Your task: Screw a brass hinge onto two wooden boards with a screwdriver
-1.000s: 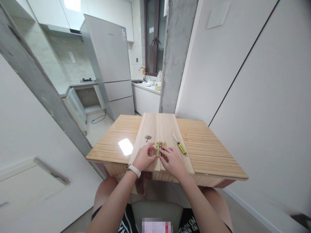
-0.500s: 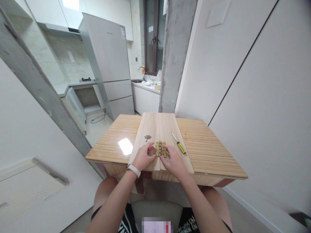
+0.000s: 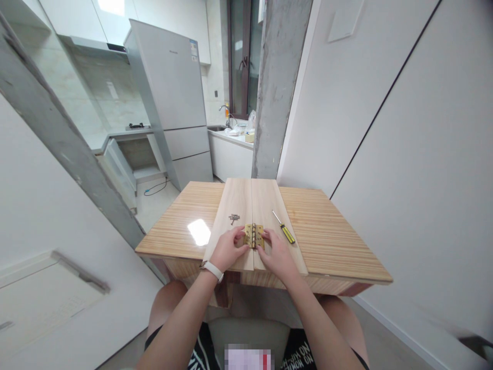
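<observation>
A brass hinge (image 3: 253,235) lies opened flat across the seam between two pale wooden boards, the left board (image 3: 236,195) and the right board (image 3: 266,195). My left hand (image 3: 228,247) grips the hinge's left leaf between thumb and fingers. On the opposite side, my right hand (image 3: 276,251) has its thumb and fingertips closed at the edge of the right leaf. Several small screws (image 3: 233,219) lie in a heap on the left board, beyond my left hand. A screwdriver with a yellow and black handle (image 3: 287,234) rests on the right board.
Both boards lie on a glossy wood-grain table (image 3: 331,231). Behind it stand a tall grey fridge (image 3: 173,87) and a sink counter (image 3: 233,151). A white wall (image 3: 385,154) rises to the right, and a bare grey pillar (image 3: 269,103) stands behind the table.
My right hand has shifted slightly to the right, its thumb moving off the hinge's middle toward the right leaf. My left hand and the hinge look unmoved.
</observation>
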`<state>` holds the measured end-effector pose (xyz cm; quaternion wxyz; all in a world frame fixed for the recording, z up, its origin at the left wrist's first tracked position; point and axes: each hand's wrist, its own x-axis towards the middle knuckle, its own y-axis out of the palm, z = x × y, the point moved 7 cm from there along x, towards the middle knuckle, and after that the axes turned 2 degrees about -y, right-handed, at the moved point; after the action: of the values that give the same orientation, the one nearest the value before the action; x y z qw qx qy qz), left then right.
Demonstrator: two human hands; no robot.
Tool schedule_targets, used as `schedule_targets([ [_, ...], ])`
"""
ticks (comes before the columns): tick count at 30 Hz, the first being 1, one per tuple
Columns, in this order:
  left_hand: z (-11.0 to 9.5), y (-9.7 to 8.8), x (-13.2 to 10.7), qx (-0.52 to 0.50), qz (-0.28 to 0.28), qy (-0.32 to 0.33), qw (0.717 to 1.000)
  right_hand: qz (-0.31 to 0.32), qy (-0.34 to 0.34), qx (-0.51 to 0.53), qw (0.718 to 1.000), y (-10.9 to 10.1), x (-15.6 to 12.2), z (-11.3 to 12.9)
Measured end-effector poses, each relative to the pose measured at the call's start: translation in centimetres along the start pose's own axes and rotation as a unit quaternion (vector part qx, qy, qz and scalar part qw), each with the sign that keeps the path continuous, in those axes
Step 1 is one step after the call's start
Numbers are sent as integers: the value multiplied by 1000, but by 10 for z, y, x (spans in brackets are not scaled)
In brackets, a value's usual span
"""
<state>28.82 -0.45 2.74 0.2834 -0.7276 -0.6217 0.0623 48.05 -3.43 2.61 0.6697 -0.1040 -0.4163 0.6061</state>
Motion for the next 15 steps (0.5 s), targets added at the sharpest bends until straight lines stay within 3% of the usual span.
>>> schedule_targets([
  [15,5,1,3,-27,7,8,1000,4,-8,-21,1000,0,0,1],
])
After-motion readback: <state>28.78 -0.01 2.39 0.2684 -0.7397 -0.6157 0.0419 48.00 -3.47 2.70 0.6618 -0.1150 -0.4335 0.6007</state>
